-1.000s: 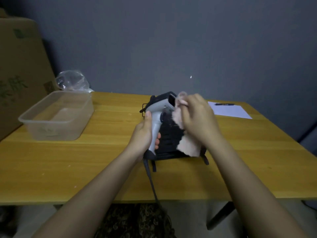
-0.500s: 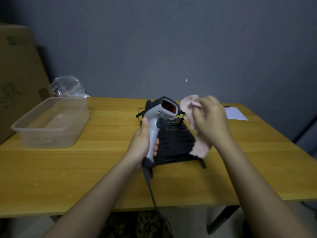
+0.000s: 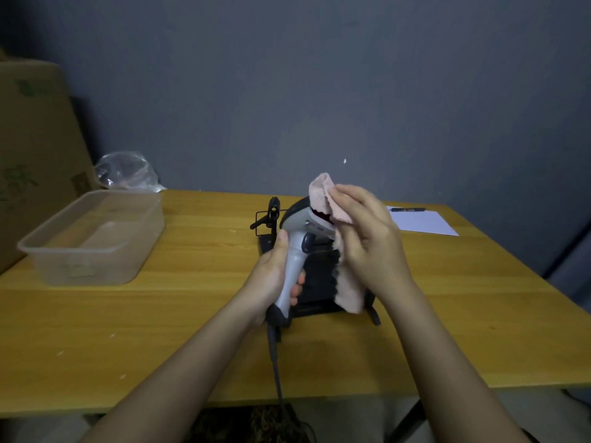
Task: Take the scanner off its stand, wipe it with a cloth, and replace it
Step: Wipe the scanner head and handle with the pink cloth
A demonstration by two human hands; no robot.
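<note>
One scanner (image 3: 295, 247), one stand (image 3: 319, 276), one pink cloth (image 3: 326, 199) and two bare hands were in view over a yellow wooden table (image 3: 192, 314). The scanner was off the stand, held upright just in front of and above it, its dark cable (image 3: 275, 362) trailing from the handle base over the table's near edge. Left of the stand sat one clear plastic tub (image 3: 92, 238), with one crumpled plastic bag (image 3: 126, 171) behind it and a cardboard box (image 3: 35, 148) at the table's far left. Right of the stand, well apart, lay one sheet of paper (image 3: 422, 223) with one pen (image 3: 407, 209) at its far edge. The cloth and right hand hid the scanner's window and much of the stand. The left hand (image 3: 271, 279) had its grip clamped around the scanner's handle, thumb up along it. The right hand (image 3: 367, 241) pinched the cloth, pressing its top fold against the scanner's head while the rest hung down.
</note>
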